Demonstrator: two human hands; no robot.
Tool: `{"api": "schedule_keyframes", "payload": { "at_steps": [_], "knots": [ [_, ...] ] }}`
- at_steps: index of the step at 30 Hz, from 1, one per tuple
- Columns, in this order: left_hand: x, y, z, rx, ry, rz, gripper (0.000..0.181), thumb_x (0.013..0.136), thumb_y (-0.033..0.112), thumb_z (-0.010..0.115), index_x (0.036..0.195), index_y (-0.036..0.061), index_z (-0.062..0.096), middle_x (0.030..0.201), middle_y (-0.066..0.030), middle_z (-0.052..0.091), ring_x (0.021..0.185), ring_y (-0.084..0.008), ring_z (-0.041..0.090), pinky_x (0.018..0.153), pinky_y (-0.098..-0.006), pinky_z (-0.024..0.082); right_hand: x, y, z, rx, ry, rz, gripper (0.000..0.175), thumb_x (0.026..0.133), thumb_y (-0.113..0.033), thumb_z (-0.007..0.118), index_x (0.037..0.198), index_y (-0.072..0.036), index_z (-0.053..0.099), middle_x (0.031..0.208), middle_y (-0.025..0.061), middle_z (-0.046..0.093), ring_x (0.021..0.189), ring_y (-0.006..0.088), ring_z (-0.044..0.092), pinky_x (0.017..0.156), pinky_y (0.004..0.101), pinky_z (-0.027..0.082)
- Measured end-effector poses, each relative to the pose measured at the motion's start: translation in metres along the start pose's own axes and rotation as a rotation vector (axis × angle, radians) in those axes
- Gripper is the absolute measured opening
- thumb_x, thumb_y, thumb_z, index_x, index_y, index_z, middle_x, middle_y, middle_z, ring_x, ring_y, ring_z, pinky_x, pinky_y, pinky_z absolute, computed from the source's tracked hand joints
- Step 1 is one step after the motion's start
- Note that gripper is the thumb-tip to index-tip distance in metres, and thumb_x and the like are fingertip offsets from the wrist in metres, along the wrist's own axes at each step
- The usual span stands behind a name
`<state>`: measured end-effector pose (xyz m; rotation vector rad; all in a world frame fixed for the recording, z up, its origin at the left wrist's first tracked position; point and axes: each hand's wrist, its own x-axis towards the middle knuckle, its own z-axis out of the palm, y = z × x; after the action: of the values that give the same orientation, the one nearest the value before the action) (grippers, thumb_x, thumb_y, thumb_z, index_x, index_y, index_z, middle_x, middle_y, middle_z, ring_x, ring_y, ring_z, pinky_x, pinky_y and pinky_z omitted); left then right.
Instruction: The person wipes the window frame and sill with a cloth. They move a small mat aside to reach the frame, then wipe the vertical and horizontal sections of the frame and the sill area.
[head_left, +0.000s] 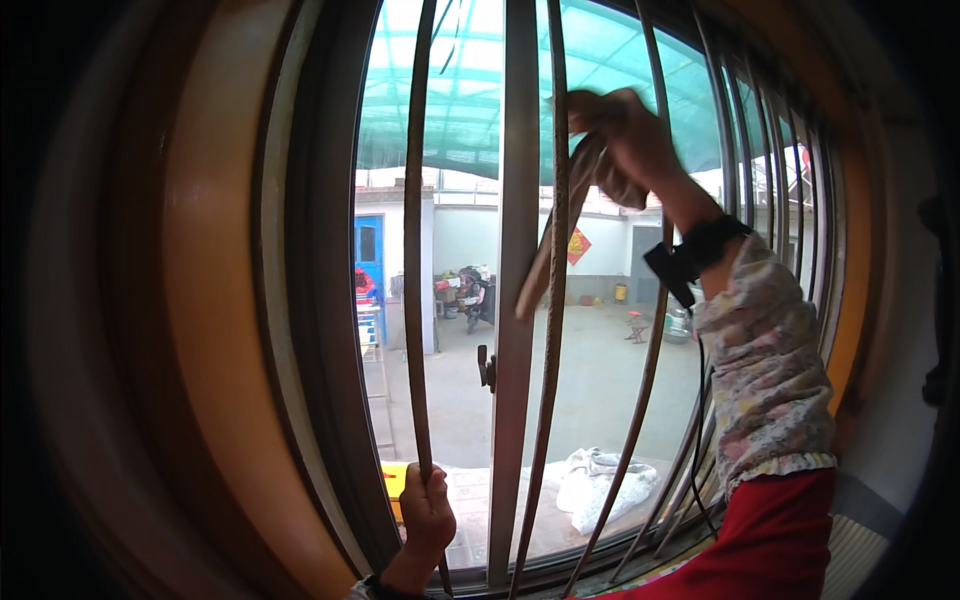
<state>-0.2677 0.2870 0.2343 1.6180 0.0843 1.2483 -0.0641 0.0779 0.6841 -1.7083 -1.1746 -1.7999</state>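
My left hand (429, 506) is wrapped around a thin metal window bar (415, 300) near its lower end. High on the right, my right hand (630, 135), blurred, has a brownish cloth (592, 172) bunched in it, with one end hanging down behind a bar towards the window's middle frame (517, 300). Its fingers reach between the bars at the window glass (600, 360); whether the cloth touches the glass I cannot tell. A dark window latch (487, 367) sits on the middle frame, between my two hands.
More upright bars (649, 360) cross the window. A brown wooden frame (217, 225) stands at the left. A black cable (699, 450) hangs from the strap on my right wrist. Beyond the glass are a white bundle (604, 487), a yellow object (394, 487) and a parked scooter (476, 300).
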Motion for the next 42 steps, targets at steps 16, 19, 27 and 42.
{"api": "schedule_keyframes", "payload": {
  "at_steps": [16, 19, 27, 42],
  "knots": [
    [0.006, -0.021, 0.004, 0.036, -0.063, 0.057, 0.021, 0.102, 0.024, 0.054, 0.098, 0.0034, 0.055, 0.065, -0.0123, 0.059, 0.061, -0.0309, 0.064, 0.056, -0.0399, 0.047, 0.177, -0.081, 0.021, -0.560, 0.570, -0.247, 0.022, 0.088, -0.015, 0.061, 0.107, -0.006, 0.062, 0.104, 0.0205, 0.062, 0.097, 0.0378, 0.061, 0.083, 0.0462, 0.049],
    [0.005, -0.018, 0.002, 0.006, -0.074, 0.041, 0.019, 0.101, 0.022, 0.056, 0.099, 0.0040, 0.055, 0.066, -0.0115, 0.059, 0.061, -0.0288, 0.064, 0.056, -0.0394, 0.048, 0.175, -0.088, 0.076, -0.952, 0.447, -0.091, 0.021, 0.091, -0.019, 0.066, 0.106, -0.005, 0.069, 0.101, 0.0139, 0.071, 0.094, 0.0301, 0.069, 0.081, 0.0383, 0.055],
    [0.002, -0.010, -0.001, 0.009, -0.088, 0.036, 0.021, 0.102, 0.024, 0.054, 0.098, 0.0033, 0.053, 0.064, -0.0119, 0.057, 0.058, -0.0288, 0.062, 0.054, -0.0397, 0.046, 0.161, -0.066, 0.121, -0.322, 0.493, 0.089, 0.015, 0.082, -0.013, 0.065, 0.090, -0.001, 0.069, 0.080, 0.0155, 0.070, 0.072, 0.0323, 0.069, 0.065, 0.0413, 0.055],
    [0.009, 0.006, 0.006, -0.007, -0.004, 0.168, 0.019, 0.104, 0.019, 0.050, 0.093, 0.0030, 0.049, 0.060, -0.0103, 0.048, 0.052, -0.0244, 0.053, 0.050, -0.0361, 0.039, -0.081, -0.185, 0.109, -0.242, 0.230, 0.386, 0.040, 0.092, -0.019, 0.059, 0.122, 0.002, 0.043, 0.116, 0.0236, 0.051, 0.110, 0.0397, 0.053, 0.097, 0.0465, 0.047]
  ]
}}
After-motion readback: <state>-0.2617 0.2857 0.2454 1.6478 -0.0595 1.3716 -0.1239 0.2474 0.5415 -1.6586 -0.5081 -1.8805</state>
